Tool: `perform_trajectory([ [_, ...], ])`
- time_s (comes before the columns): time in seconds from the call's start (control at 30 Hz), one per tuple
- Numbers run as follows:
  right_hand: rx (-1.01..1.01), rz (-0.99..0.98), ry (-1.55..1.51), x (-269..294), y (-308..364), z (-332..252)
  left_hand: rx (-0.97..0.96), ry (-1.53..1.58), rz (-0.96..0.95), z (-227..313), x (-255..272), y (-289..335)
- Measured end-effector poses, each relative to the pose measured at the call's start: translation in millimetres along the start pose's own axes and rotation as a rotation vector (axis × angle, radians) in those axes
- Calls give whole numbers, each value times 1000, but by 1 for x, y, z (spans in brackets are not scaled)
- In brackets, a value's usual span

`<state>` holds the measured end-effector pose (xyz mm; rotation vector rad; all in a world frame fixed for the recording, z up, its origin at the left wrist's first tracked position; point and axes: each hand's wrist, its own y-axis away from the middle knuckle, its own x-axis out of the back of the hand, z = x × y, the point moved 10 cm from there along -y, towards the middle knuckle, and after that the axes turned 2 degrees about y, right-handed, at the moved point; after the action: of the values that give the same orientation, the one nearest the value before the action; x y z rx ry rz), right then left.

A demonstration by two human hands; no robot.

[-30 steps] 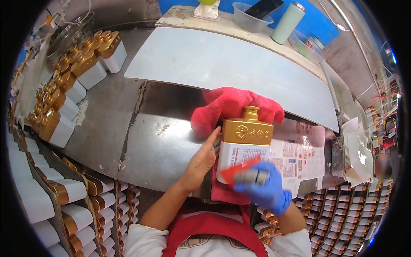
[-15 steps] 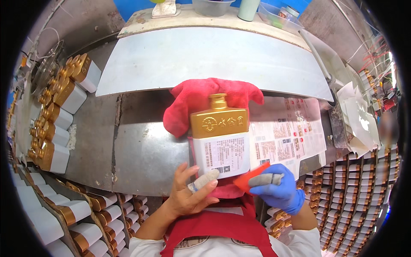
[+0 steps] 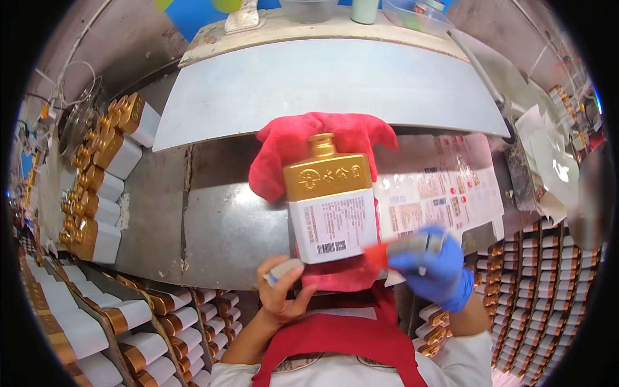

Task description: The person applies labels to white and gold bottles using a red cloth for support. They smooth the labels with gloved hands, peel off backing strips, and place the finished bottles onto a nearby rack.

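Hands (image 3: 432, 269) farther apart; bottle (image 3: 332, 209) still on cloth (image 3: 274, 161)

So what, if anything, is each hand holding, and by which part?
The right hand grips a flat red scraper by its right end; the left hand holds nothing.

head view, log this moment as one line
gold-and-white bottle: lying on red cloth; left hand: open, beside bottle, contact unclear; right hand: blue-gloved, holding red flat tool
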<state>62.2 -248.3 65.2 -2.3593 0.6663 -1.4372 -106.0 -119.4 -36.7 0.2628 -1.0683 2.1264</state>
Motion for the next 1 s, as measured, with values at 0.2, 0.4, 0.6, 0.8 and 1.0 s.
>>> perform_trajectory([
  [0.2, 141, 46, 26, -39, -36, -10, 284, -19, -19, -18, -18, -40],
  [0.4, 70, 101, -50, -37, -37, -25, 342, 114, -140, -38, -37, -52],
  [0.6, 134, -67, 2, -72, -27, -33, 336, 241, -67, -42, -35, -60],
  [0.8, -63, 42, 5, -56, -84, -10, 316, 217, -16, -44, -30, -57],
  [1.0, 210, -44, 86, -79, -53, -35, 330, 277, -9, -49, -32, -53],
])
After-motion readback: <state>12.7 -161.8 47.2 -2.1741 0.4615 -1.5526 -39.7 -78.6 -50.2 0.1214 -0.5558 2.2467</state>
